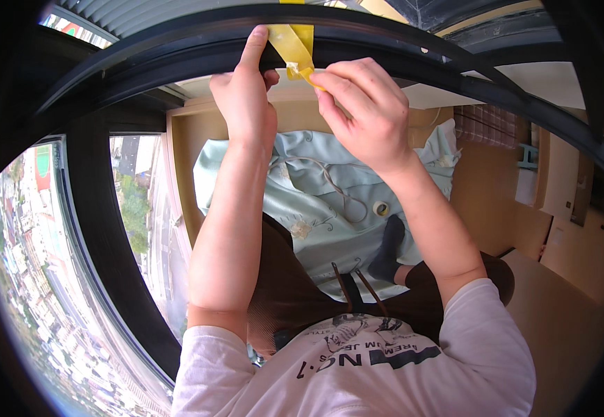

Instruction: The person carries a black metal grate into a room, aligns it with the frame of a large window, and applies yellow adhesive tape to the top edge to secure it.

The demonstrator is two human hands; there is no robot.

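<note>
A strip of yellow tape (294, 43) lies across a dark window frame bar (177, 52) that arcs over the top of the view. My left hand (246, 94) reaches up, its index finger pressing the tape's left edge onto the bar. My right hand (364, 111) pinches the crumpled lower end of the same strip between thumb and fingers, just below the bar. Both forearms rise from the lower edge.
Below lies a pale green patterned cloth (316, 187) on a wooden ledge, with a small roll of tape (380, 208) and a cord on it. A dark-socked foot (387, 250) rests there. A tall window pane (45, 278) at left looks over a city far below.
</note>
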